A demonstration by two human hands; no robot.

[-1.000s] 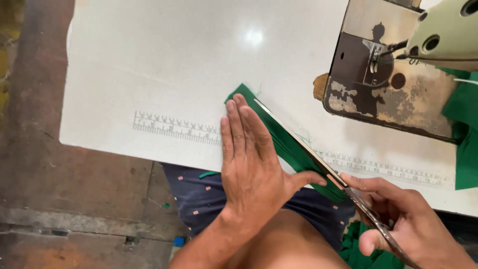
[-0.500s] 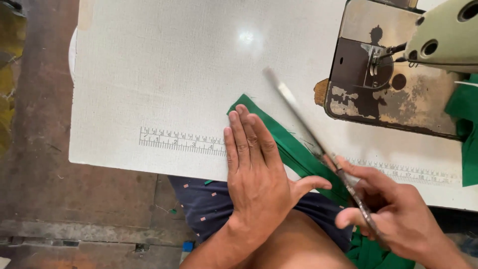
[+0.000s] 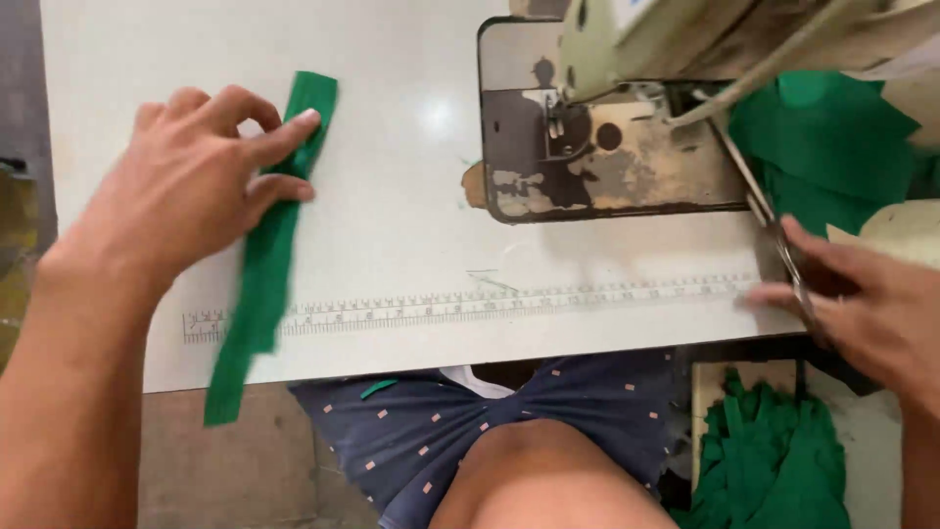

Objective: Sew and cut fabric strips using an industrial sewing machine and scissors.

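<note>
I see my left hand [image 3: 191, 181] resting on a long green fabric strip [image 3: 266, 260] at the left part of the white bench [image 3: 392, 245], with the fingers [image 3: 279, 137] spread open and flat on its upper end. The strip has its long axis almost straight away from me, a little tilted, and the near end hangs over the bench edge, across the printed ruler [image 3: 470, 304]. My right hand [image 3: 862, 304] has its fingers closed around scissors [image 3: 774, 230], whose blades point away toward the sewing machine [image 3: 627, 108].
</note>
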